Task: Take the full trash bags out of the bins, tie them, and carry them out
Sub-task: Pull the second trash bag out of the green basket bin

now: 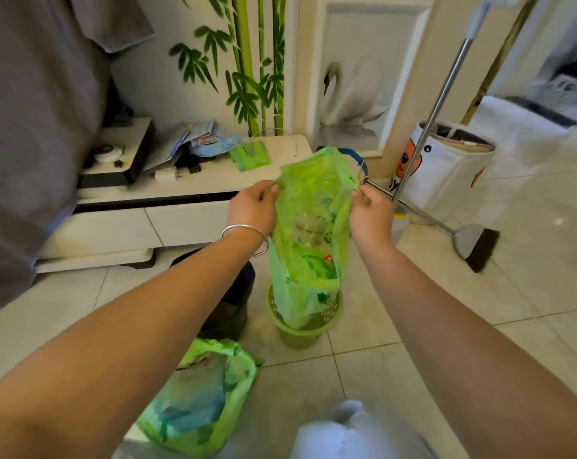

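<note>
Both hands pinch bag (pixel 308 226) rim, L hand (pixel 252 207) & R hand (pixel 371 215), bag half out of bin (pixel 302 329) below them.

I look down into a lived-in home: pale tiled floor (pixel 396 376), a low white TV cabinet (pixel 167 207) strewn with papers, bamboo wall mural (pixel 247 61), framed swan picture (pixel 356 94), and a broom (pixel 472 240) leaning near a fabric hamper (pixel 446 167).
</note>
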